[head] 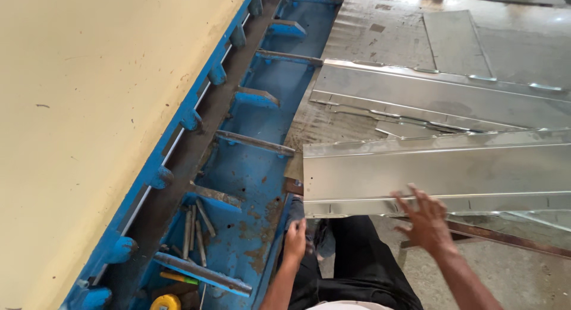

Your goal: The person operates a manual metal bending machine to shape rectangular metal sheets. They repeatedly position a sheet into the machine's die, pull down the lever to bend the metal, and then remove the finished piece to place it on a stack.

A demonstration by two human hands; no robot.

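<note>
Head view: 2 hands by folded sheet [437,173].
Right hand [425,218] spread open, touching near edge; long axis left-right; left hand [295,240] lower, grip unclear.

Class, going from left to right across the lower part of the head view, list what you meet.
Cream panel → yellow tape measure → blue rusty machine bed → left hand → right hand, fingers spread at the folded metal sheet.
</note>
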